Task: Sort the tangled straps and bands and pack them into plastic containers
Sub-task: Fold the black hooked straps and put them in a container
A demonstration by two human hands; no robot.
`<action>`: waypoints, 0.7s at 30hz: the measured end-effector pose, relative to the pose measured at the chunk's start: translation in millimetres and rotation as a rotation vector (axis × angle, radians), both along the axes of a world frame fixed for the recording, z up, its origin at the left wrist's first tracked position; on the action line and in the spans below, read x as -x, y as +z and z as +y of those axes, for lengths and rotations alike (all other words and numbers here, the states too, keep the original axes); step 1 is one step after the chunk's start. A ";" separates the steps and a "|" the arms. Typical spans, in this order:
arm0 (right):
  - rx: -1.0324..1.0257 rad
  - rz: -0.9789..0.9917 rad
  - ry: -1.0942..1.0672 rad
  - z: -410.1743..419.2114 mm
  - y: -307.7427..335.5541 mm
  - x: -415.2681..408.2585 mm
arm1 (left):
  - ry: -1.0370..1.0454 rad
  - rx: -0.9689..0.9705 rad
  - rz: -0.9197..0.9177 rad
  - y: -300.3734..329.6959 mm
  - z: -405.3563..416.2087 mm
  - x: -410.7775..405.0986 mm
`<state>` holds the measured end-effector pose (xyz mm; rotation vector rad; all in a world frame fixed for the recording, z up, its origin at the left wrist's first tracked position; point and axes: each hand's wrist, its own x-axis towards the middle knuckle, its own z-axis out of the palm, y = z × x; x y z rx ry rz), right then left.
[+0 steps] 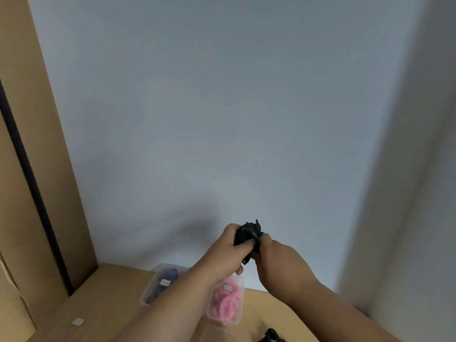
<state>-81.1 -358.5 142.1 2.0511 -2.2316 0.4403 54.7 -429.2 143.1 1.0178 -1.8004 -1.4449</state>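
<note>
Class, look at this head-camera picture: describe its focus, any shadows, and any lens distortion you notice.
Head view: soft throughout, the left hand and right hand blurred around the black strap; a faint shadow falls on the wall left of the hands; the wooden panel leans, showing wide-angle distortion; no glare; the pink container is hazy.

**Both hands gripping a dark strap bundle above the containers**

The left hand (pixel 237 245) and right hand (pixel 274 255) are holding a bunched black strap (pixel 249 234) raised in front of a pale wall (pixel 222 107), fingers curled round it. Below, on the wooden surface (pixel 103 297), two clear plastic containers are sitting side by side: one (pixel 148 290) holding purple bands (pixel 164 280), the other (pixel 238 314) holding pink bands (pixel 225 304). More black straps (pixel 271 335) are lying at the bottom edge.
</note>
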 end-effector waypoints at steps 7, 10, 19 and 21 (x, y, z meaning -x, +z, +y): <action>-0.123 0.057 -0.104 -2.2 12.7 -1.8 | -0.108 0.019 -0.034 -4.3 3.7 -6.4; -0.154 0.053 -0.129 -2.9 19.4 -1.9 | -0.105 0.239 -0.213 -2.3 5.9 -6.4; -0.106 0.166 -0.126 -9.4 24.4 -10.8 | 0.063 -0.190 0.290 5.9 7.0 1.7; -0.095 0.185 -0.104 -10.4 22.4 -10.8 | 0.103 -0.200 0.281 4.5 3.5 2.4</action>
